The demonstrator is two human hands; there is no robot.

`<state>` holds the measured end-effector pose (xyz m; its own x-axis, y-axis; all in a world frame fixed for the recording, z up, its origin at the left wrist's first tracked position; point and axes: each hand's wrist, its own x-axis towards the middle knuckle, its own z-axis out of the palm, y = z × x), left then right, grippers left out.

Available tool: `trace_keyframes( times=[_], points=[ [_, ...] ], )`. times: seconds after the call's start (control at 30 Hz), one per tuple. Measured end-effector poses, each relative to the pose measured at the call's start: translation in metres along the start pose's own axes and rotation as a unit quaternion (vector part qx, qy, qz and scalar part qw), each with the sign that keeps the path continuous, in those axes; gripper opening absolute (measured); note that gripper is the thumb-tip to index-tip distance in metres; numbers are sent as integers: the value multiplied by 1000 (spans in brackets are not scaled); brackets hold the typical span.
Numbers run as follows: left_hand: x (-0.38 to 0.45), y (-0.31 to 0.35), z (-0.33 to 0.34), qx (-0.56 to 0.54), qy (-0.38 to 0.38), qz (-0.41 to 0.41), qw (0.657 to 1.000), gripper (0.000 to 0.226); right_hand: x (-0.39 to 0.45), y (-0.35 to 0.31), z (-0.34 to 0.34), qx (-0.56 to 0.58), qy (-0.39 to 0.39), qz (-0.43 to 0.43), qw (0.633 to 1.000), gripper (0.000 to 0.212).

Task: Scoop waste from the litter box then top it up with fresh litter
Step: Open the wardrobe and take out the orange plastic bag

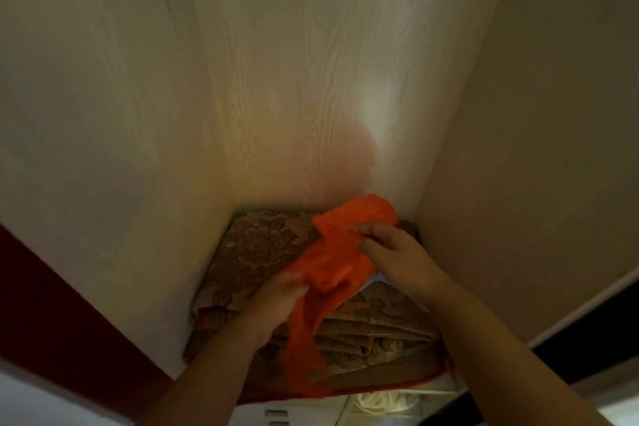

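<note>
Head view: both the left hand point(283, 290) and right hand point(397, 252) grip an orange plastic bag point(328, 263), likely preparation for scooping; opening it comes next.

Two bare forearms, sleeveless to the frame edge, no rings or wristwear.

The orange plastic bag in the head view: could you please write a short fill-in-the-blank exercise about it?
1. The plastic bag is ____ in colour.
2. It is held by ____ hands, the left hand and the right hand.
3. Beneath it lies a stack of folded ____-patterned fabric.

Missing words: orange; both; floral
</note>
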<state>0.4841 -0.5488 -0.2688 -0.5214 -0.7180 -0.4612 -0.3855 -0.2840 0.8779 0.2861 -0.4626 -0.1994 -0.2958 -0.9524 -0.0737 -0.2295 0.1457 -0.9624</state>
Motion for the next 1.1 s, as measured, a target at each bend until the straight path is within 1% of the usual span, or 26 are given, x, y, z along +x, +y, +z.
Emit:
trace_keyframes(
  times=[0.07, 0.1, 0.17, 0.2, 0.23, 0.27, 0.3, 0.37, 0.4, 0.43, 0.5, 0.57, 0.6, 0.63, 0.67, 0.7, 0.73, 0.77, 0.8, 0.83, 0.87, 0.9, 0.93, 1.0, 1.03, 1.1],
  points=[
    [-3, 31, 5, -102, -17, 24, 994, 26, -6, -2, 4, -30, -54, -4, 998, 44],
    [-3, 42, 7, -151, -21, 35, 988, 28, -10, -5, 6, -55, -82, -10, 995, 61],
    [-8, 64, 17, -241, -48, 42, 968, 31, -14, -7, 11, -123, -120, -24, 985, 100],
    [-11, 74, 21, -263, -76, 43, 961, 32, -15, -7, 14, -165, -126, -35, 978, 113],
    [-15, 82, 25, -268, -97, 48, 957, 34, -14, -7, 15, -209, -113, -48, 970, 120],
    [-19, 86, 29, -263, -116, 55, 956, 36, -12, -6, 16, -238, -80, -62, 966, 119],
    [-20, 88, 31, -254, -130, 62, 956, 41, -9, -7, 15, -250, -47, -69, 965, 111],
    [-21, 87, 32, -255, -150, 73, 952, 51, -8, -12, 8, -262, -3, -86, 961, 87],
    [-22, 89, 30, -258, -149, 82, 951, 51, -7, -14, 2, -280, 6, -93, 955, 73],
    [-22, 88, 28, -259, -151, 90, 950, 45, -8, -17, -2, -299, 10, -96, 949, 62],
    [-19, 85, 23, -251, -172, 94, 948, 39, -8, -19, -9, -314, 17, -95, 944, 43],
    [-21, 85, 20, -190, -184, 98, 959, 38, -8, -20, -12, -312, 28, -99, 945, 26],
    [-22, 85, 19, -125, -169, 117, 971, 36, -7, -20, -14, -306, 31, -99, 946, 27],
    [-24, 86, 18, -54, -143, 155, 976, 35, -6, -18, -15, -291, 38, -94, 951, 30],
    [-26, 86, 17, 11, -106, 204, 973, 34, -5, -17, -18, -275, 50, -93, 956, 27],
    [-26, 86, 13, 62, -61, 253, 963, 33, -4, -17, -21, -267, 69, -97, 956, 18],
    [-27, 85, 7, 111, -20, 298, 948, 37, -3, -16, -23, -261, 98, -111, 954, 11],
    [-25, 82, 1, 174, -1, 334, 926, 56, -2, -14, -25, -243, 122, -120, 955, 8],
    [-24, 78, -5, 256, -11, 347, 902, 88, -3, -14, -25, -190, 133, -111, 967, 4],
    [-24, 74, -8, 343, -27, 330, 879, 118, -6, -18, -26, -100, 129, -85, 983, 5],
    [-25, 69, -9, 414, -38, 308, 856, 138, -8, -20, -26, -10, 112, -48, 993, 10],
    [-27, 65, -9, 456, -38, 293, 840, 148, -10, -22, -26, 75, 88, -11, 993, 13],
    [-26, 60, -8, 472, -25, 288, 833, 152, -12, -23, -26, 131, 68, 15, 989, 15],
    [-26, 55, 0, 448, 7, 298, 843, 150, -15, -25, -20, 194, 34, 46, 979, 15],
    [-22, 53, 5, 418, 21, 303, 856, 147, -16, -27, -15, 213, 21, 53, 975, 15],
    [-16, 53, 16, 352, 43, 312, 881, 135, -17, -23, -6, 190, -3, 51, 981, 16]
  ],
)
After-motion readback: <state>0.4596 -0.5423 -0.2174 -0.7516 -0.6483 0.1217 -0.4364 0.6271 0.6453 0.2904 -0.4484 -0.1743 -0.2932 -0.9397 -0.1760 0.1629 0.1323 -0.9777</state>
